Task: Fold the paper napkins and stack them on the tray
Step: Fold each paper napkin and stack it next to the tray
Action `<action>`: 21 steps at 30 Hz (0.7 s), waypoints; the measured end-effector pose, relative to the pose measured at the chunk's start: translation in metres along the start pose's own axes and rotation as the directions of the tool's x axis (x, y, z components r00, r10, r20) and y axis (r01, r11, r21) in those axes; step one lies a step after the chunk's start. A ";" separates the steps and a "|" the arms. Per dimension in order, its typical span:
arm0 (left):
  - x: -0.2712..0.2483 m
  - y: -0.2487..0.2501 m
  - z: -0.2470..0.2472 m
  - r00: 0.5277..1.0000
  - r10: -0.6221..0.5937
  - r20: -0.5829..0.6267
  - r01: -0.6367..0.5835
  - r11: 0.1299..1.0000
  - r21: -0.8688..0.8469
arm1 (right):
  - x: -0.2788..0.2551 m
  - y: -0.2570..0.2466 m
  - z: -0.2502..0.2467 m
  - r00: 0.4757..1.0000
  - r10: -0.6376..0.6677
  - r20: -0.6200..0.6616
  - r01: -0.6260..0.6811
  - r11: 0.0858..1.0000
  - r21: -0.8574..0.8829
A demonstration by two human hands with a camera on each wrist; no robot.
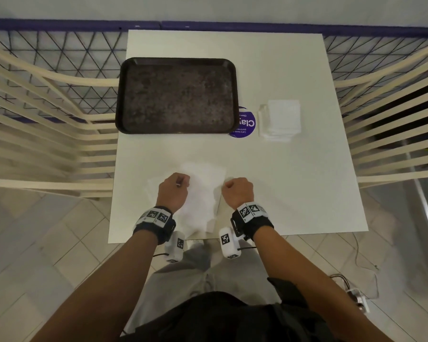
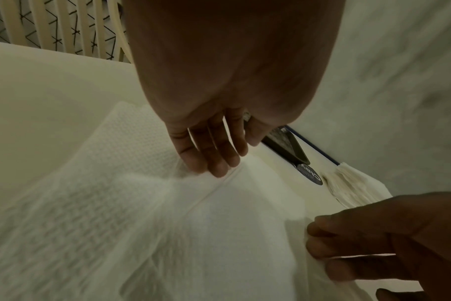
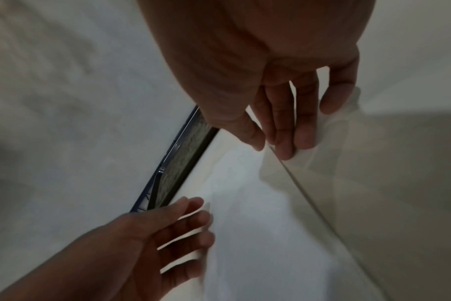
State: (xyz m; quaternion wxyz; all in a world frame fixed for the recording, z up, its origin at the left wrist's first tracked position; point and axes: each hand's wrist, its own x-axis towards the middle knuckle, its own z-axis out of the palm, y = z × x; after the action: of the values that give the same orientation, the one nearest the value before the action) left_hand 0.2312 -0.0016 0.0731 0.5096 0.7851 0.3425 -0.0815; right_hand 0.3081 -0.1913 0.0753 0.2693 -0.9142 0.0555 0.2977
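Your left hand (image 1: pixel 173 191) and right hand (image 1: pixel 237 192) each pinch an edge of the opened paper napkin (image 1: pixel 203 201) at the near table edge, so uneven pulling could tear it or skew the fold, while the tray (image 1: pixel 177 95) partly covers a purple sticker (image 1: pixel 245 123) reading "Clay".

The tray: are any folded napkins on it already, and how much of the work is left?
Nothing is done yet: the tray holds no napkins. In hand: the left hand and right hand each hold an edge of one unfolded napkin near the table's front edge. Left: folding it, placing it, then the stack of napkins beside the tray.
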 end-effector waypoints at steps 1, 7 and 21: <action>-0.001 -0.001 0.000 1.000 -0.007 0.001 0.007 1.000 0.011 | -0.003 -0.002 0.002 1.000 0.012 0.005 -0.012 1.000 -0.001; -0.001 -0.005 -0.003 1.000 -0.017 0.009 0.016 0.994 0.106 | -0.005 -0.009 0.010 0.996 0.060 0.069 -0.066 0.995 0.079; -0.001 0.000 -0.002 0.999 -0.051 0.002 0.050 0.996 0.075 | -0.011 -0.016 0.023 0.983 0.118 0.143 -0.172 0.871 0.460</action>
State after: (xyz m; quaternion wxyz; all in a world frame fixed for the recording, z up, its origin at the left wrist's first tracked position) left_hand 0.2299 -0.0004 0.0751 0.4783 0.7945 0.3580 -0.1085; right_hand 0.2911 -0.1666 0.0734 0.4625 -0.7969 0.1797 0.3445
